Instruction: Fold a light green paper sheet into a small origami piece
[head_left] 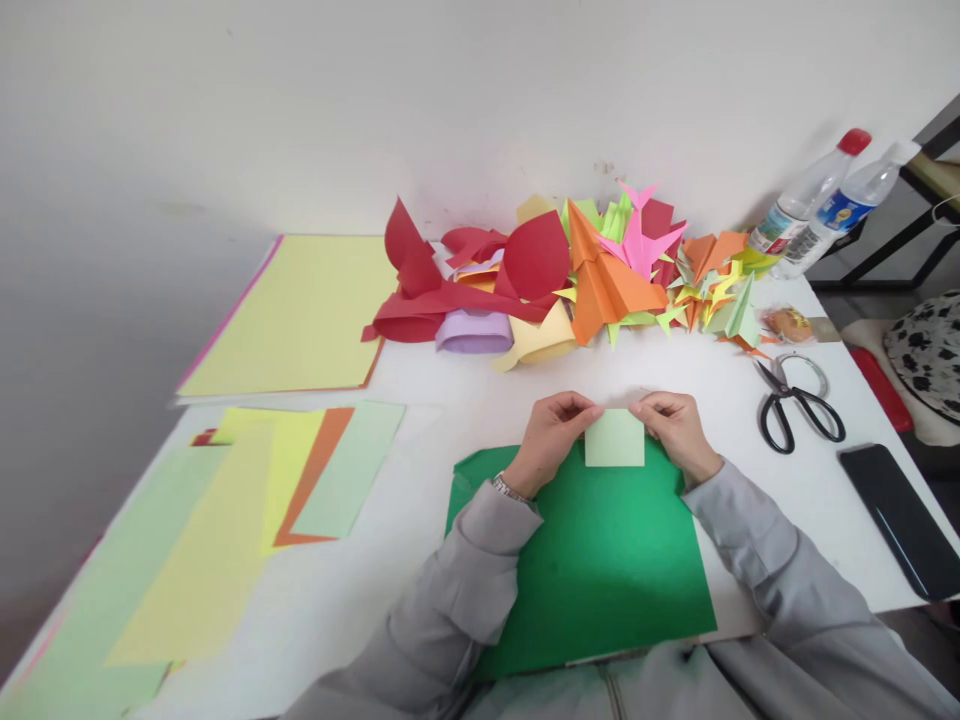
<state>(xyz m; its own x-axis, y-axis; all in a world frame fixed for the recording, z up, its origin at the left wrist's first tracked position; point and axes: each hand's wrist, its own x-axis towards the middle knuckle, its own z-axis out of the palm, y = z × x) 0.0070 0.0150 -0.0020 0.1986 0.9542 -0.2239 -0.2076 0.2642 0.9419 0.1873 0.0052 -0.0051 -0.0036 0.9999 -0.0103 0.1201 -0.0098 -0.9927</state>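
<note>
A small pale green piece of paper (614, 440) is held up between my two hands, over the far edge of a green sheet (600, 560). My left hand (553, 440) pinches its upper left corner between thumb and fingers. At the upper right corner, the thumb and fingers of my right hand (679, 432) are closed on the same paper. Whether the paper is folded double I cannot tell. The green sheet lies on the white table beneath both hands, its far left corner bent over.
Folded paper planes (600, 270) and red paper shapes (532, 255) are heaped along the wall. Scissors (799, 410), a tape roll (806, 372), a phone (900, 520) and two bottles (806, 195) stand or lie right. Coloured strips (202, 540) and a yellow sheet stack (292, 310) lie left.
</note>
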